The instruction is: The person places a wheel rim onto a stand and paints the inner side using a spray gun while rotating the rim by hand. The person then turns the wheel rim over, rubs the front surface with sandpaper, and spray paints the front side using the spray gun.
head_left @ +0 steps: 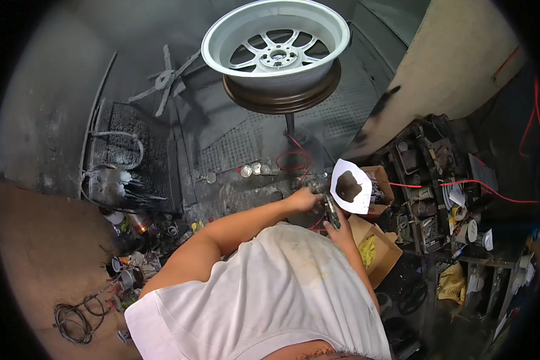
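Observation:
My right hand [337,231] is closed around a small dark and metallic tool [332,213], which looks like a spray gun, in front of my shirt. My left hand [306,201] is just left of it with curled fingers; whatever they pinch is too small to make out. Right beyond my hands stands a white paper sheet [362,203] with a dark patch in its middle. Farther off, a silver-white car wheel rim [215,57] lies face up over a brown rim [282,103] on a stand [290,125].
An open cardboard box [387,264] with something yellow is beside my right forearm. Cluttered shelves [429,222] line the right side, crossed by a red hose [462,182]. Small tins [251,170] sit on the floor ahead. Cans and cables [126,276] crowd the left.

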Demonstrator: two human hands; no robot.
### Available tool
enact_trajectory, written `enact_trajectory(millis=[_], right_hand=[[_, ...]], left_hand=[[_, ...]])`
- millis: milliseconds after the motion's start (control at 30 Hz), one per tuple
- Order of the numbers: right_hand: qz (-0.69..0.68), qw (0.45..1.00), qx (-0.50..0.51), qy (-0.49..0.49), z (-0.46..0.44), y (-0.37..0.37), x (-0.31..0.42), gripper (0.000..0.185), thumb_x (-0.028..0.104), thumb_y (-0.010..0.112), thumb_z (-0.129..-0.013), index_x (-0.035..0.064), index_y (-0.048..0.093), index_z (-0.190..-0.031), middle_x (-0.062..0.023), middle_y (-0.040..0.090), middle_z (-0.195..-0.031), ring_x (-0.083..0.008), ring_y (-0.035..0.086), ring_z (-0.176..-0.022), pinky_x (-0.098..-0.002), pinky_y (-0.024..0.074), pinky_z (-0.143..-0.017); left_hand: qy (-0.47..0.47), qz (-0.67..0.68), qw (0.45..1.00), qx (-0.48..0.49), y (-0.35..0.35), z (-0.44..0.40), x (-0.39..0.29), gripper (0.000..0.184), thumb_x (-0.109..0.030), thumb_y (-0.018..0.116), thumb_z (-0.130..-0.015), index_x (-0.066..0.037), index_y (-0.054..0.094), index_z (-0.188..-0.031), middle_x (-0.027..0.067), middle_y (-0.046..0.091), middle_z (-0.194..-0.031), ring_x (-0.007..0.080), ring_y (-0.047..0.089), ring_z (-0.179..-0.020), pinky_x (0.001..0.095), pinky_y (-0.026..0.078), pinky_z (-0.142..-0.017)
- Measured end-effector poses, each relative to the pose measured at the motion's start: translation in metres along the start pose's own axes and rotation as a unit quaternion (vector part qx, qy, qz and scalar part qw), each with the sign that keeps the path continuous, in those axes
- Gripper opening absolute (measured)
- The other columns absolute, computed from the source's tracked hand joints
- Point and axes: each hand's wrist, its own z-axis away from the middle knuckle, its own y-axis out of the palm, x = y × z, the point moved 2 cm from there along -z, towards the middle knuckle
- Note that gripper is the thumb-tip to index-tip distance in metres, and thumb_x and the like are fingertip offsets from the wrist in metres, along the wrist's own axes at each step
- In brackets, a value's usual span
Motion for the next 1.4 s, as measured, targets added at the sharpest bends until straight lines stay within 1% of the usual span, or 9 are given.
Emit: enact_trajectory(millis=[33,133,233,300,667,767,933,1200,1400], right_hand=[[0.007,1.0,-0.014,0.021,-0.001,-0.004,0.006,0.059,0.011,0.065,-0.092,0.0047,0.046,-0.148,-0.0126,0.068,-0.108,-0.0263,0.064,-0.083,-0.0371,0.0521,-0.076],[-0.027,0.995,-0.031,0.09,-0.005,-0.021,0.035,0.062,0.01,0.067,-0.09,0.0056,0.047,-0.149,-0.0131,0.068,-0.122,-0.0225,0.067,-0.092,-0.0383,0.0548,-0.084],[-0.091,0.988,-0.048,0.117,-0.017,-0.044,0.097,0.059,0.004,0.064,-0.093,0.0082,0.047,-0.149,-0.0043,0.068,-0.123,-0.008,0.061,-0.076,-0.0241,0.0513,-0.054],[-0.11,0.987,-0.023,0.114,-0.029,-0.06,0.13,0.058,0.006,0.064,-0.094,0.0065,0.047,-0.149,-0.0032,0.07,-0.119,-0.0074,0.06,-0.075,-0.0236,0.0511,-0.055],[-0.209,0.97,0.1,0.075,-0.154,-0.039,0.343,0.059,0.016,0.069,-0.094,0.0035,0.048,-0.147,-0.0053,0.07,-0.12,-0.0069,0.061,-0.078,-0.0209,0.0493,-0.059],[-0.16,0.979,0.112,0.051,-0.216,-0.01,0.382,0.063,0.018,0.068,-0.094,0.0038,0.043,-0.15,-0.007,0.07,-0.118,-0.0068,0.061,-0.077,-0.0203,0.0511,-0.058],[-0.057,0.998,-0.023,-0.016,-0.311,-0.004,0.424,0.037,0.019,0.069,-0.092,0.0046,0.061,-0.125,-0.0043,0.072,-0.105,-0.0078,0.063,-0.077,-0.0221,0.05,-0.055],[0.017,0.98,-0.187,0.06,-0.352,-0.056,0.417,0.035,0.016,0.068,-0.092,0.0061,0.06,-0.125,-0.0027,0.072,-0.107,-0.0101,0.068,-0.091,-0.0234,0.0446,-0.053],[0.058,0.97,-0.211,0.11,-0.344,-0.069,0.409,0.032,0.017,0.067,-0.091,0.0048,0.062,-0.121,-0.003,0.073,-0.103,-0.0099,0.067,-0.091,-0.0256,0.0456,-0.055]], left_hand=[[0.002,-0.003,1.0,0.0,0.001,0.008,-0.002,0.044,-0.034,0.062,-0.1,0.001,0.06,-0.126,0.011,0.071,-0.106,0.0203,0.068,-0.074,0.0357,0.058,-0.063],[0.051,0.09,0.994,0.048,-0.002,0.046,-0.012,0.052,-0.032,0.063,-0.101,0.0,0.051,-0.14,0.0142,0.068,-0.123,0.0236,0.069,-0.096,0.0378,0.058,-0.085],[0.189,-0.1,0.916,0.339,-0.03,0.086,-0.016,0.058,-0.033,0.054,-0.106,0.003,0.042,-0.15,0.0159,0.054,-0.146,0.0268,0.054,-0.131,0.0395,0.043,-0.11],[0.301,-0.173,0.848,0.4,-0.058,0.104,-0.012,0.06,-0.034,0.049,-0.108,0.002,0.038,-0.154,0.0144,0.05,-0.151,0.027,0.048,-0.138,0.0392,0.036,-0.116],[0.004,-0.289,0.922,0.257,-0.248,0.081,-0.018,0.066,-0.053,0.047,-0.105,-0.004,0.05,-0.149,0.0113,0.052,-0.15,0.025,0.048,-0.138,0.0404,0.038,-0.114],[-0.069,-0.139,0.983,0.095,-0.335,0.019,-0.009,0.065,-0.059,0.044,-0.104,-0.006,0.06,-0.139,0.0143,0.06,-0.139,0.0282,0.058,-0.122,0.0464,0.047,-0.105],[0.037,0.312,0.946,-0.075,-0.466,-0.055,-0.056,0.064,-0.062,0.038,-0.105,-0.004,0.063,-0.116,0.0075,0.067,-0.099,0.0207,0.062,-0.087,0.0363,0.052,-0.077],[0.156,0.329,0.921,-0.139,-0.562,-0.086,-0.183,0.069,-0.058,0.045,-0.104,-0.002,0.052,-0.142,0.0136,0.059,-0.142,0.0305,0.059,-0.124,0.0478,0.049,-0.103],[0.172,0.384,0.904,-0.069,-0.584,-0.115,-0.207,0.049,-0.041,0.053,-0.102,-0.001,0.062,-0.129,0.0141,0.07,-0.117,0.0285,0.071,-0.102,0.044,0.06,-0.088]])
